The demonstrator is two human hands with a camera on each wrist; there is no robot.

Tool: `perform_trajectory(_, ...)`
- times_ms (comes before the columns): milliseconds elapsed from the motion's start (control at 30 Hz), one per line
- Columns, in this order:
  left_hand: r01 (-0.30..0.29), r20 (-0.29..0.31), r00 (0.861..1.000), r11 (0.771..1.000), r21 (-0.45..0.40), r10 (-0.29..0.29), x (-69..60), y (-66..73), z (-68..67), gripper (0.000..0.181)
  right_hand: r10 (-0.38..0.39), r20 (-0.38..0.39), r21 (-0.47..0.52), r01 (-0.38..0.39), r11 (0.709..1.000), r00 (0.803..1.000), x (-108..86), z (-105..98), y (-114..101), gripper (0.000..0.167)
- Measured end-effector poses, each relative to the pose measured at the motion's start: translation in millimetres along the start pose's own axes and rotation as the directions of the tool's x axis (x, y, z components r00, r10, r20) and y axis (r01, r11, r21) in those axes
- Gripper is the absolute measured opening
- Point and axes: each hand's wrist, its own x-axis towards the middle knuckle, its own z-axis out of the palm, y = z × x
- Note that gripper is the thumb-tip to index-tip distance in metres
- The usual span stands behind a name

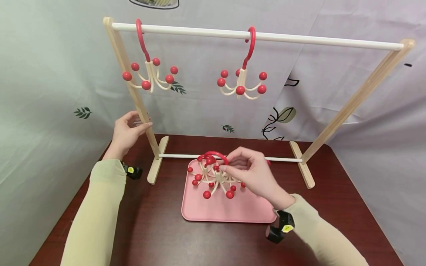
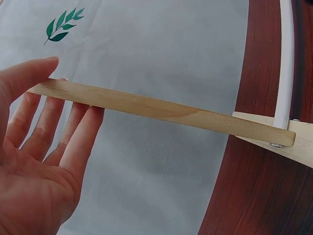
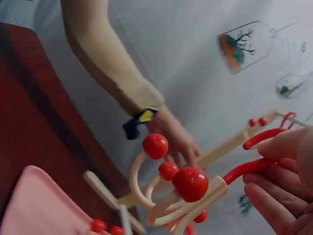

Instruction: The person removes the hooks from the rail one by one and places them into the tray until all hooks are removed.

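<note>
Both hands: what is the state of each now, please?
Left hand: holding a wooden post.
Right hand: holding a hanger by its red hook.

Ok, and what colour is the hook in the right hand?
The hook is solid red; it shows best, close up, in the right wrist view.

Perhaps a makeshift studio — leaf-printed cloth (image 1: 199, 122) around a dark table (image 1: 149, 225).

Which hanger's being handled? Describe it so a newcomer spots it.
Find the wooden rack on the dark table, then the pink tray at its base. Above that tray, the right hand pinches a ball-tipped hanger by its red hook. Two neighbours hang from the white rail; only this one is held.
</note>
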Motion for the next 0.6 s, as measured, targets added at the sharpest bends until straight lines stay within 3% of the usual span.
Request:
perform_trajectory(367,-0.013,0.001,1.0,1.0,-0.028,0.013,-2.0,1.5,0.7,0.046,0.124,0.097,0.092,-0.133,0.987,0.988,-17.3,32.6,37.2,0.018)
perform_trajectory(600,-0.017,-0.003,1.0,1.0,-0.017,0.017,-1.5,0.8,0.5,0.048,0.208,0.135,0.059,-0.218,0.974,0.969,-23.5,40.7,59.1,0.019)
